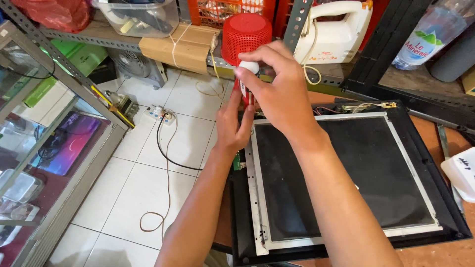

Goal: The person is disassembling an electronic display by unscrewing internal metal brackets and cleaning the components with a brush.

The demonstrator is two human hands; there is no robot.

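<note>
A dismantled flat screen [346, 173] lies face down in its black housing [420, 148] on a brown table, with a metal bezel [256, 198] around the dark panel. A screwdriver with a red and white handle [246, 86] stands upright at the screen's top left corner. My right hand [279, 89] grips the top of the handle, fingers curled over it. Just below, my left hand [232, 123] wraps around the lower part of the tool and rests against the housing corner. The tip is hidden by my hands.
An upturned red basket [246, 29], a white appliance [336, 29] and a water bottle [433, 27] sit behind the screen. A white container [462, 170] is at the right edge. On the tiled floor lie a power strip [159, 113] and cables [166, 153]; a glass cabinet [49, 143] stands left.
</note>
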